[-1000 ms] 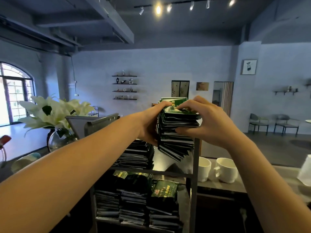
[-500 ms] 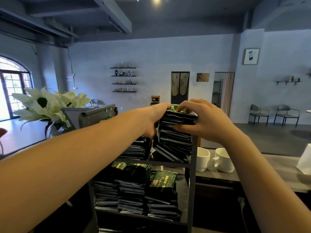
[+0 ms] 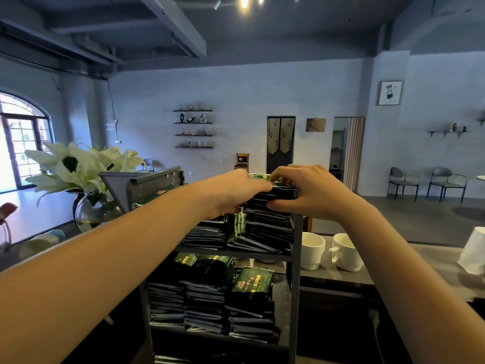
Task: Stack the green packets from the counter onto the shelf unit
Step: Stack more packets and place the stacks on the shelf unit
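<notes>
At frame centre the left hand (image 3: 233, 191) and right hand (image 3: 312, 193) grip the top of the stack of green packets (image 3: 265, 229) from either side. Their fingers are curled over its upper edge and the right thumb is pressed to its front; the left fingertips are largely hidden. The stack stands on the upper tier of the shelf unit (image 3: 296, 298), its top packets covered by the hands, while the lower stacks (image 3: 207, 298) are dim, their print unreadable, and the bottom tier is cut off.

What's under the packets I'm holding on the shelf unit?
A leaning pile of more packets on the upper shelf. The left hand and right hand grip the top bundle, covering where it meets the pile.
</notes>
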### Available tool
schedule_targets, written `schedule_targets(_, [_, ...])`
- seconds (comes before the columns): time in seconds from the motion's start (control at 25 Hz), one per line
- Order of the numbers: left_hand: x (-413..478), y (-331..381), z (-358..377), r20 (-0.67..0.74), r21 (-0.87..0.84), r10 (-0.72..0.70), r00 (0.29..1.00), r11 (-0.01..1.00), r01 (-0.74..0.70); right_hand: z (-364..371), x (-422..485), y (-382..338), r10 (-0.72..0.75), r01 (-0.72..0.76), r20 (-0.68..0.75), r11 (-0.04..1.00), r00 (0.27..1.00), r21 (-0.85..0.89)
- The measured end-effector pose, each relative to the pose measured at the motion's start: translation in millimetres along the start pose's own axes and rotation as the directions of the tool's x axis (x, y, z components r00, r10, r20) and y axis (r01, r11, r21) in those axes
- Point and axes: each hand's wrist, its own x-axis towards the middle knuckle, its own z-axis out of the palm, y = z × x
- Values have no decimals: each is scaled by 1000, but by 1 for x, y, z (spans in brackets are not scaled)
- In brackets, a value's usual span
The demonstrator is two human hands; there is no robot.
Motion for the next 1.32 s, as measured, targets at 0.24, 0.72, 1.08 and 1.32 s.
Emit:
schedule_targets(0.24, [-8, -23, 25, -153, -274, 77, 985, 955, -117, 6, -5, 1, 104, -99, -25, 985, 994, 140])
schedule_targets(0.72, [-15, -55, 64, -158, -191, -49, 986, 981, 18, -4, 6, -8, 174, -173, 180, 985, 968, -22])
schedule_targets(1.08, [-13, -59, 53, -131, -386, 22, 991, 919, -72, -7, 11, -5, 205, -210, 167, 977, 964, 17])
schedule_targets(1.32, [-7, -53, 51, -37, -321, -23, 999, 947, 10, -4, 12, -2, 191, -205, 148, 975, 970, 82])
